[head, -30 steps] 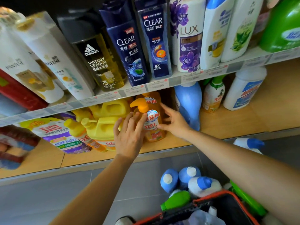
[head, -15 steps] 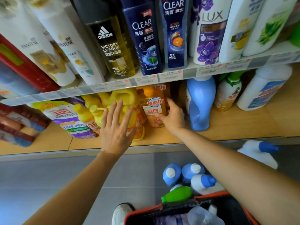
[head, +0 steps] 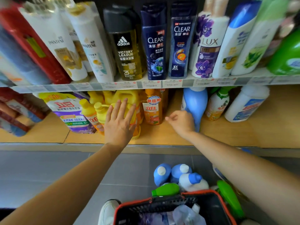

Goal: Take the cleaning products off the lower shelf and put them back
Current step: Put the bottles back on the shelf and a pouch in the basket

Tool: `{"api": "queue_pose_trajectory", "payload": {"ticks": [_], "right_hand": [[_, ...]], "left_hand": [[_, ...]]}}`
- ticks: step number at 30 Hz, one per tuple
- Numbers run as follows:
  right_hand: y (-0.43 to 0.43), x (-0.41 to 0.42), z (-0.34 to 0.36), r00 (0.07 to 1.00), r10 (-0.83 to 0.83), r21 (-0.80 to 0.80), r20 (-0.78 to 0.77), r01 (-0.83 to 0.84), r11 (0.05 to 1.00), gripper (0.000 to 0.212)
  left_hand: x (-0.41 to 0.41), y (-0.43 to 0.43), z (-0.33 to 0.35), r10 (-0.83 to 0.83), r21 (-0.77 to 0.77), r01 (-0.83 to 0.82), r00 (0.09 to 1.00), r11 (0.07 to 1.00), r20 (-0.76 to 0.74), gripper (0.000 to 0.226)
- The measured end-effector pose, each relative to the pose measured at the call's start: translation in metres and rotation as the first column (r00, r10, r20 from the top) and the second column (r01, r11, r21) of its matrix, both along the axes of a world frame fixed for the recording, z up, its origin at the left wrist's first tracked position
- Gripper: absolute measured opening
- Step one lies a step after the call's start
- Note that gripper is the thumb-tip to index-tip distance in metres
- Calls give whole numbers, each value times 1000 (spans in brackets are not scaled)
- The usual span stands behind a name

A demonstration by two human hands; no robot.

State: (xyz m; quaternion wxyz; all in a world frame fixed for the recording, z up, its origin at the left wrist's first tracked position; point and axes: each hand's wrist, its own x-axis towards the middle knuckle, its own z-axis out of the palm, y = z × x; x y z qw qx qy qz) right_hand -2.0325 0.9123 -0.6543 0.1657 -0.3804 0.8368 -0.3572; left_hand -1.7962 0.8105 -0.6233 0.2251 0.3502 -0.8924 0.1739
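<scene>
Here the orange dish-soap bottle (head: 152,109) stands upright on the lower shelf (head: 162,135), with an orange cap, a round blue-rimmed badge and red lettering on its label. Neither hand touches it. Just to its right the right hand (head: 181,121) hangs with fingers loosely curled, holding nothing, thumb and forefinger tips near each other. To its left the left hand (head: 119,125) is flat, fingers straight and spread over a yellow jug (head: 128,96); whether they press it I cannot tell. Behind the right hand stands a blue bottle (head: 195,103). Below both forearms sits a red-rimmed basket (head: 162,204).
</scene>
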Motion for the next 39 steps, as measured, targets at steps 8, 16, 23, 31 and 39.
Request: {"api": "queue_pose_trajectory", "payload": {"ticks": [8,16,23,31,39], "right_hand": [[49,-23,17,881,-466,-178,78,472,863,53],[42,-48,15,956,-285,-104,73,291,951,69],[41,-99,24,994,-4,78,-111,13,997,38],[27,-103,-5,976,-203,-37,80,207,978,26],[39,-78,-12,967,-100,-82,235,122,989,33]], "left_hand": [[4,5,12,-13,116,14,1000,993,-8,72],[3,11,-1,-71,185,90,992,979,-107,77],[-26,50,-21,-355,282,416,903,865,-243,42],[-30,91,-63,-491,864,-15,818,504,301,48],[-32,92,-82,-416,752,-45,810,658,413,32]]}}
